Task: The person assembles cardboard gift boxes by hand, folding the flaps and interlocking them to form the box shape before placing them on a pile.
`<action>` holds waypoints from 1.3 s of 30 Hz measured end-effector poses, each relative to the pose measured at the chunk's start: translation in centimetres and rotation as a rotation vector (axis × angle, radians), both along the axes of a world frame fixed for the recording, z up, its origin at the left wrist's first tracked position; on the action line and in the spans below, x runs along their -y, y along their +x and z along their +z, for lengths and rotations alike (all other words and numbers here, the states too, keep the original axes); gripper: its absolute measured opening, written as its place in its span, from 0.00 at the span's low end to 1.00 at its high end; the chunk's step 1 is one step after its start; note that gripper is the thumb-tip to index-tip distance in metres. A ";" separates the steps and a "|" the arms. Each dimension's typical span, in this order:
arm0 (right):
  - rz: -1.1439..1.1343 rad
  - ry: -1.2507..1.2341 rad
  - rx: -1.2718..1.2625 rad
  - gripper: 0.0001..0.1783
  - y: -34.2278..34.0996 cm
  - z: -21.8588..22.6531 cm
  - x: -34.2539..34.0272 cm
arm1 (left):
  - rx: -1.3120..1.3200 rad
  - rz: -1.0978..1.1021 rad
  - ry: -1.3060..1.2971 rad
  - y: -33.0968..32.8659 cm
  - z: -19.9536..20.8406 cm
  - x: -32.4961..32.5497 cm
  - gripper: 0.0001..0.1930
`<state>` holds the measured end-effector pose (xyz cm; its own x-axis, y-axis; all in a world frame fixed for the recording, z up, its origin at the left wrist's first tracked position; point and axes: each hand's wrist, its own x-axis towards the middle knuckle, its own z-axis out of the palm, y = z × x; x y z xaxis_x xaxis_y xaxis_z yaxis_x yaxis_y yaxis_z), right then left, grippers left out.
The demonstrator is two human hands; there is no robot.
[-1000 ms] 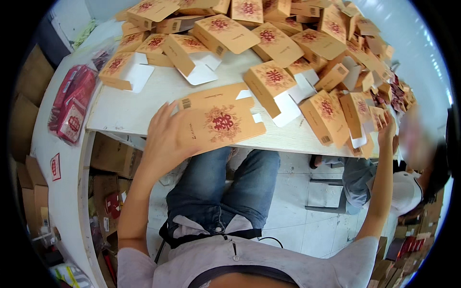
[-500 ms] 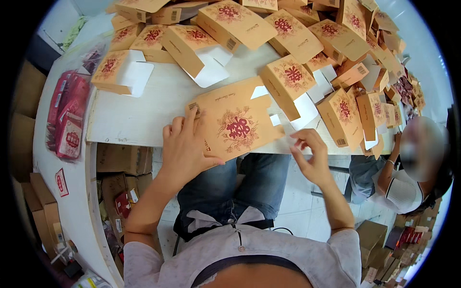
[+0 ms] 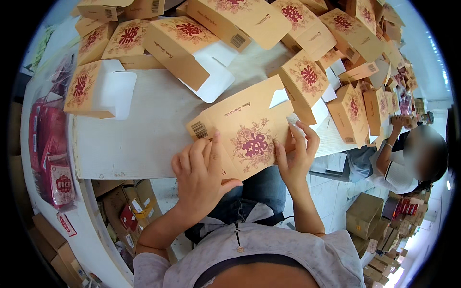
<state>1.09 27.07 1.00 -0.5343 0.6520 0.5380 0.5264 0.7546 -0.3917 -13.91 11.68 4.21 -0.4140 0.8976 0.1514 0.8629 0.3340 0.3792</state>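
Observation:
A flattened orange carton (image 3: 245, 113) with a dark red flower print lies at a slant at the table's front edge, partly overhanging it. My left hand (image 3: 199, 168) rests on its left part, fingers spread over the face and thumb along the near edge. At the carton's right end, my right hand (image 3: 298, 153) pinches the edge flaps, thumb on the printed face and fingers behind and over the end. Just beyond stands an opened-out carton (image 3: 307, 79) of the same print, its white inner flap hanging toward me.
Many folded cartons (image 3: 187, 41) are heaped along the far side and right of the white table (image 3: 129, 149). Red packets in a clear bag (image 3: 53, 158) lie at the left. A co-worker (image 3: 391, 165) sits at the right. Brown boxes (image 3: 367, 216) stand on the floor.
My right hand has moved in and taken hold of the carton's right end. My left hand stays on the carton. The view has shifted and come closer to the table.

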 end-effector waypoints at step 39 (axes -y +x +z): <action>0.438 -0.647 -0.398 0.16 0.5 -0.2 -3.8 | 0.582 0.246 0.277 -2.4 -2.0 0.8 0.25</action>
<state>1.56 30.89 0.80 -0.6593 0.6741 0.3330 -0.0254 0.4227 -0.9059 -16.27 10.91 2.17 -0.6842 0.7273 0.0532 0.4044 0.3177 0.8576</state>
